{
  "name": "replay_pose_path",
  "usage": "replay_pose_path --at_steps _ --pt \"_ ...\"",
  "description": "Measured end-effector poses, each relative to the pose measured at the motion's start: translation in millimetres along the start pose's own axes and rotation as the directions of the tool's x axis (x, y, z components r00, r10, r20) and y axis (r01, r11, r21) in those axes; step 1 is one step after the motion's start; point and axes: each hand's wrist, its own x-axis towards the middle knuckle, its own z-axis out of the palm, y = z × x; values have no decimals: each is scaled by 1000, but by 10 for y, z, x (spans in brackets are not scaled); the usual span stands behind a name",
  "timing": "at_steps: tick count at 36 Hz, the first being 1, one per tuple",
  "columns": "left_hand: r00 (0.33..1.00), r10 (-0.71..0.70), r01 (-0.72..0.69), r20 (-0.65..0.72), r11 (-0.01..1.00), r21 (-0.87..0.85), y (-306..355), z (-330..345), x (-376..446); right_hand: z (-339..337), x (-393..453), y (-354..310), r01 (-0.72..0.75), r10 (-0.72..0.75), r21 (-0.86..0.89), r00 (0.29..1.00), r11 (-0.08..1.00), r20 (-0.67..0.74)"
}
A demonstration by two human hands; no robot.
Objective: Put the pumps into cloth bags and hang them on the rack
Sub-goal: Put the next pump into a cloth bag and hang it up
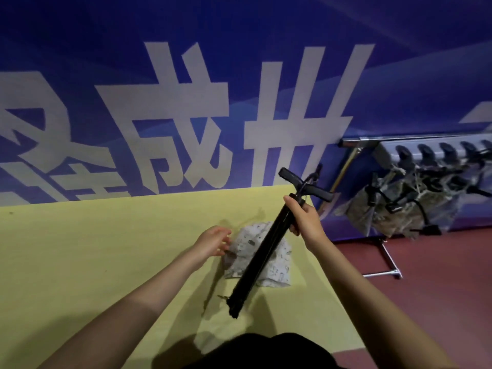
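Observation:
My right hand (306, 221) grips a long black pump (262, 254) just below its T-handle and holds it tilted above the yellow table (93, 249), its foot end pointing toward me. Under the pump lies a white patterned cloth bag (246, 242), crumpled flat on the table. My left hand (214, 239) hovers with fingers spread at the bag's left edge; whether it touches the cloth I cannot tell. A metal rack (399, 141) with dark hooks stands at the right, and several bagged pumps (404, 206) hang from it.
A blue banner wall with large white characters (186, 115) runs behind the table. Red floor (426, 302) lies to the right, where the rack's metal base (386, 265) rests near the table's right edge.

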Motion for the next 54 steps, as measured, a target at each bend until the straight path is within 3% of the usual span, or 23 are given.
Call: replay_pose_path --at_steps 5,8,11,17,23,28,30,35,38,41,44,48,54 --pt "997 -49 59 -55 978 202 -200 141 126 -326 -13 194 -79 95 127 989 989 -117" --pt "998 -8 27 -60 943 332 -230 192 216 -459 -39 246 -102 124 148 981 984 -148" --pt "999 47 -39 -3 853 520 -215 272 315 -588 -56 308 -134 162 160 971 978 -178" --pt "974 156 -226 165 725 651 -159 637 448 -897 -74 375 -178 264 288 919 941 -294" --pt "938 113 -338 327 504 795 -257 794 551 -1154 -142 435 -189 361 433 861 881 -359" --pt "929 146 -361 340 560 746 -326 799 669 -1434 -141 550 -175 382 450 820 876 -425" --pt "930 215 -364 298 641 675 -324 784 701 -1519 -125 573 -160 391 480 813 862 -432" --pt "920 376 -333 -106 897 290 -19 724 634 -1600 -10 599 -143 426 549 796 823 -431" --pt "880 321 -304 -351 947 105 288 592 629 -1501 110 554 -136 414 554 810 821 -415" --pt "831 275 -298 -483 954 31 493 358 634 -1326 233 445 -141 409 563 827 815 -385" --pt "825 353 -296 -442 935 195 548 79 579 -1142 358 312 -148 385 568 864 810 -325" --pt "885 368 -258 -285 897 358 423 -276 491 -867 456 135 -138 351 546 885 826 -306" --pt "979 158 -111 -130 944 312 277 -379 248 -358 478 2 -88 222 449 941 889 -256"
